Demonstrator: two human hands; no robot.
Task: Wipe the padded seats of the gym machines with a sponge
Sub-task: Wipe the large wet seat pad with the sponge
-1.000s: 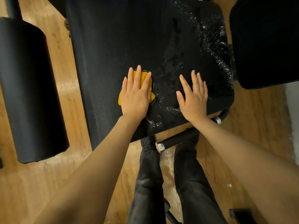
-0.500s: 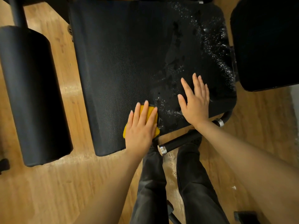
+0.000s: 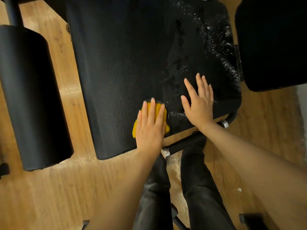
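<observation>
Flat left hand [image 3: 149, 130] presses yellow foam sponge [image 3: 157, 109] on black padded seat [image 3: 119, 63] — strokes should overlap rightward; right hand [image 3: 198, 105] flat, empty.

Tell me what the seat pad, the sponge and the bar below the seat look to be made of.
Seat pad: black vinyl or faux leather, judging by its fine pebbled grain and dull sheen. Sponge: yellow foam, with a dark layer at its far edge, perhaps a scourer. Bar: likely metal, black-sleeved, with a shiny chrome-like end cap.
</observation>
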